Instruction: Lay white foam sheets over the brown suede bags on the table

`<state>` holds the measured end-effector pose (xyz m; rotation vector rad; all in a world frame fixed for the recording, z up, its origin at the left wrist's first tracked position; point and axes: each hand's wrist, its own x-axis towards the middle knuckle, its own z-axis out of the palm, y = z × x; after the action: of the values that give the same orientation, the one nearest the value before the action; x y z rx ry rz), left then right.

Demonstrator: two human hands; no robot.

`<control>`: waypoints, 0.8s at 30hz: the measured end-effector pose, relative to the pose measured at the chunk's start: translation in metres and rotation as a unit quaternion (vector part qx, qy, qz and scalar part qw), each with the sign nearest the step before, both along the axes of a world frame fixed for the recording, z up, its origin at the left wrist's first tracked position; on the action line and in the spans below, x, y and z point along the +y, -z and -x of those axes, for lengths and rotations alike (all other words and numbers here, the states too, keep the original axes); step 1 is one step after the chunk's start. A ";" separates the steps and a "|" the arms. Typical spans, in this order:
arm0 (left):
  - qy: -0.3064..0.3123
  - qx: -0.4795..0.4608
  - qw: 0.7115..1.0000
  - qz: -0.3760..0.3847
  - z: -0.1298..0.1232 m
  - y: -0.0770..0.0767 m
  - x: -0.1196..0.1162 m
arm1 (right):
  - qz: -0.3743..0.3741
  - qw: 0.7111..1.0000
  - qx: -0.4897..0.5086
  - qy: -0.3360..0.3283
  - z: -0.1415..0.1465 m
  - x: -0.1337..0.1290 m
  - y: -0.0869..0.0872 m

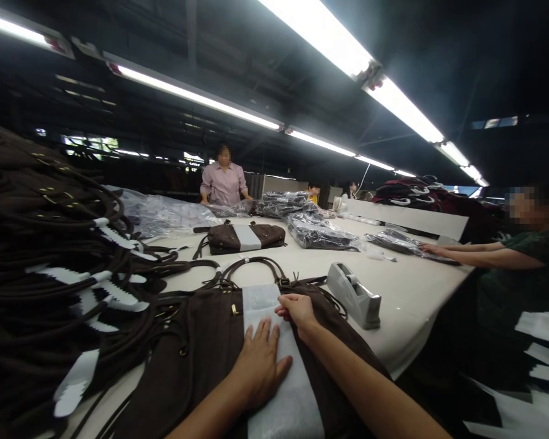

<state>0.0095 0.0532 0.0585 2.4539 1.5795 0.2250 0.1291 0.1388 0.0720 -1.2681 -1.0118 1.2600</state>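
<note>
A dark brown handbag [217, 353] lies on the table right before me, its handles toward the far side. Around its middle runs a band of white foam wrap [288, 399]. My left hand [261, 360] lies flat on this band, fingers spread. Just beyond it, my right hand [297, 312] pinches at the band's right edge with thumb and fingertips together. Whatever is between those fingertips is too small to make out. To the right of the bag's top stands a grey tape dispenser [354, 296].
Brown bags with handles form a tall pile [36, 244] on the left. Another wrapped brown bag [224, 239] lies farther back, near plastic-covered bags [318, 228]. One person [224, 183] stands across the table [407, 305]; another person's hands [434, 250] touch a plastic-covered bag at right.
</note>
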 end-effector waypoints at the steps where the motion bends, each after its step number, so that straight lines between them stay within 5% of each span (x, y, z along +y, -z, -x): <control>1: 0.000 -0.003 1.000 0.004 0.000 -0.001 -0.001 | 0.003 1.000 -0.005 0.004 0.001 0.002 0.001; 24: -0.006 -0.007 1.000 0.004 0.000 0.002 0.002 | 0.018 0.983 -0.178 -0.036 0.008 0.023 0.021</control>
<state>0.0096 0.0556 0.0567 2.4324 1.5866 0.2370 0.1207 0.1623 0.0505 -1.5324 -1.3021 1.1313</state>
